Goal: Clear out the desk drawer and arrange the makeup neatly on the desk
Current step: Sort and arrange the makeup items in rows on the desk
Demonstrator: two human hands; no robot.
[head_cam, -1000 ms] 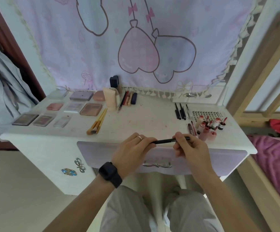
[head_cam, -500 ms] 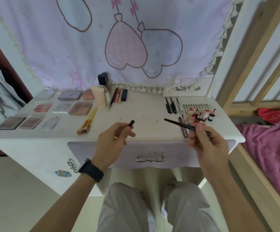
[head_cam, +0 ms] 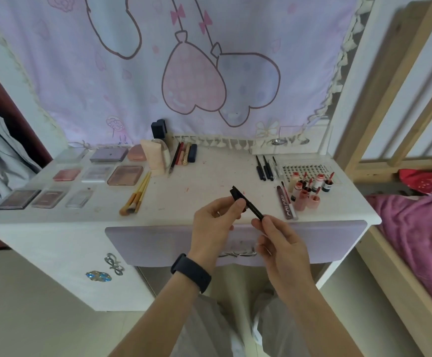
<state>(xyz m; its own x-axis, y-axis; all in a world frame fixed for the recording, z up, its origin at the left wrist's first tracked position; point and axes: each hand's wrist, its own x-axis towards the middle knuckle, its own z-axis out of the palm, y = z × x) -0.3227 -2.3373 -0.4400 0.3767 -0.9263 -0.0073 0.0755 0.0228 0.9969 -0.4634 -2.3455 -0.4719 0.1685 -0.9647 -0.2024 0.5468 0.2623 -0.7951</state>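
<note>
A thin black makeup pen (head_cam: 253, 210) is held over the front edge of the white desk (head_cam: 202, 186). My left hand (head_cam: 216, 228) pinches its upper capped end; my right hand (head_cam: 282, 243) pinches its lower end. The lilac drawer (head_cam: 158, 243) below is closed. Palettes (head_cam: 125, 175) lie in rows at the left, brushes (head_cam: 135, 197) beside them, black pencils (head_cam: 265, 167) and small lip bottles (head_cam: 309, 188) at the right.
A pink tube and dark bottle (head_cam: 158, 150) stand at the back, by the lilac wall cloth. A wooden bed frame (head_cam: 403, 104) and pink blanket (head_cam: 421, 235) border the desk's right side. My knees are under the drawer.
Half a second ago my hands were apart, cap in the left and pen in the right. They have come together and the pen is now joined between them.
</note>
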